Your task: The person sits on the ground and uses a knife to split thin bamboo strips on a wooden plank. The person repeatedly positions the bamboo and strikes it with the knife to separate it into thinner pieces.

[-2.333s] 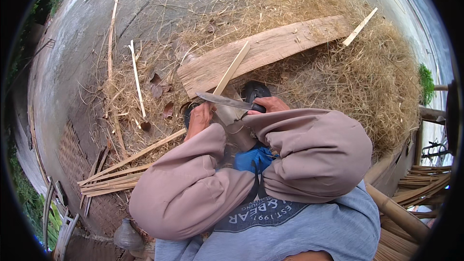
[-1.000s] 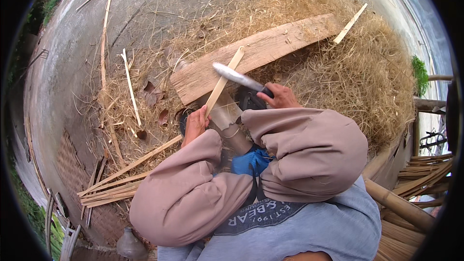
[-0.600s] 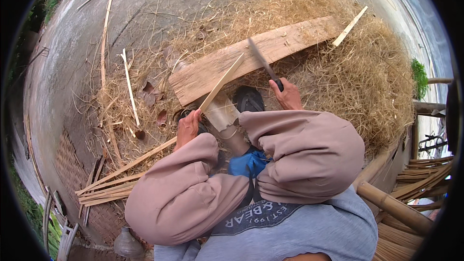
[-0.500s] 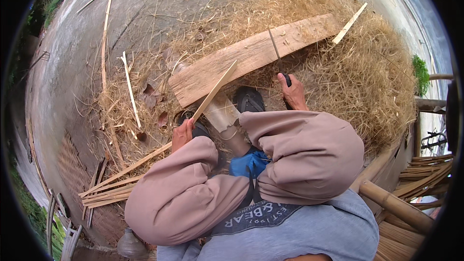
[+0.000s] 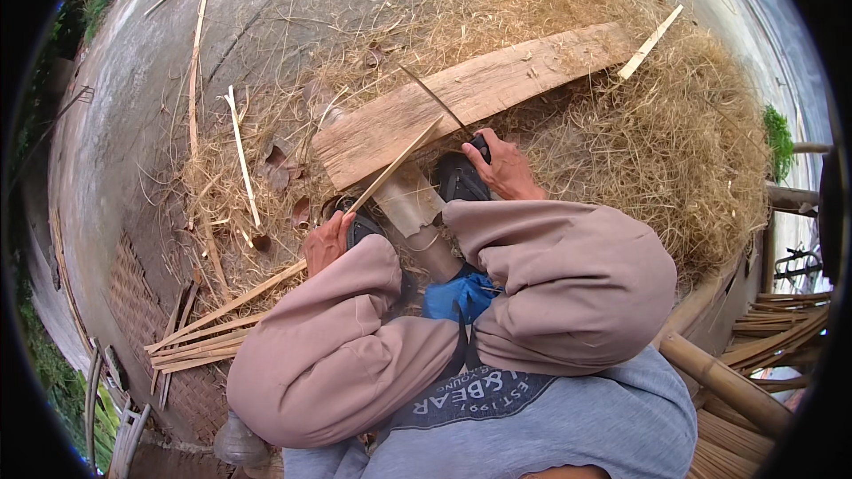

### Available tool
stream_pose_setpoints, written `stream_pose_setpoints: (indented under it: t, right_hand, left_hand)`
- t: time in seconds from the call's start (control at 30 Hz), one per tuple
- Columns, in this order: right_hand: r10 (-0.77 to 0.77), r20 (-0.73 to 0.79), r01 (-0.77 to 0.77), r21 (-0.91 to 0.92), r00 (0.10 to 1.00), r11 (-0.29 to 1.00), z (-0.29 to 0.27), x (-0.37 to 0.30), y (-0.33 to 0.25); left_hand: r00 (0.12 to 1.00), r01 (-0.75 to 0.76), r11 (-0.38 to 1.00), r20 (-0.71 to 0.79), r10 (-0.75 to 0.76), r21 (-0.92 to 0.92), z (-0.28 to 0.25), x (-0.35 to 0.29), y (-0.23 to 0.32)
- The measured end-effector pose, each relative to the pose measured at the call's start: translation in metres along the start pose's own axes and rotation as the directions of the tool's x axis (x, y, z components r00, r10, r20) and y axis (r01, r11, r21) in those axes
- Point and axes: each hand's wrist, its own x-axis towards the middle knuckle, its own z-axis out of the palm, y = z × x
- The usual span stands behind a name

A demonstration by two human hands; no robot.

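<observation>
Pinched in the fingers of my left hand (image 5: pixel 327 241) is the end of a pale bamboo strip (image 5: pixel 390 168), whose other end lies over the near edge of a wooden plank (image 5: pixel 524 71). My right hand (image 5: pixel 509 168) grips the black handle of a long knife (image 5: pixel 437 99). Its thin blade slants up and left across the plank, beyond the strip's far end; whether the two touch I cannot tell. The plank lies tilted, its left part resting over a light-coloured cylindrical piece (image 5: pixel 410 200) between my feet.
Curly shavings (image 5: pixel 657 142) are heaped around the plank. A loose strip (image 5: pixel 650 43) lies by its right end, another strip (image 5: pixel 241 155) to the left. More bamboo strips (image 5: pixel 209 348) are bundled beside my left knee. Bamboo poles (image 5: pixel 723 381) stand at the right.
My right hand has moved left, and the knife blade has swung left toward the strip. My left hand has shifted slightly down and left, with the strip still in it.
</observation>
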Motion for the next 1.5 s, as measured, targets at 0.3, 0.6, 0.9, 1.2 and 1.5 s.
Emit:
stream_pose_setpoints:
  t: [0.3, 0.6, 0.9, 1.2, 1.5]
  right_hand:
    - [-0.102, -0.092, 0.100, -0.033, 0.990, 0.994, 0.014, -0.006, -0.005]
    - [0.171, 0.031, -0.169, 0.416, 0.985, 0.894, 0.016, -0.010, -0.007]
    - [0.280, 0.166, -0.325, 0.451, 0.946, 0.831, 0.013, -0.019, -0.005]
    - [0.289, 0.224, -0.366, 0.576, 0.931, 0.731, 0.021, -0.022, -0.012]
    - [0.252, 0.219, -0.334, 0.602, 0.943, 0.726, 0.019, -0.013, -0.002]
  left_hand:
    - [0.982, -0.121, 0.978, -0.126, 0.143, 0.170, 0.001, -0.005, -0.007]
    - [0.692, 0.629, 0.674, 0.674, -0.257, -0.389, -0.031, 0.017, 0.002]
    - [0.784, 0.549, 0.667, 0.586, -0.205, -0.503, -0.005, 0.017, -0.021]
    - [0.949, 0.250, 0.908, 0.271, -0.162, -0.335, -0.004, 0.014, 0.029]
    - [0.934, 0.203, 0.919, 0.350, -0.078, -0.337, -0.010, 0.021, 0.028]
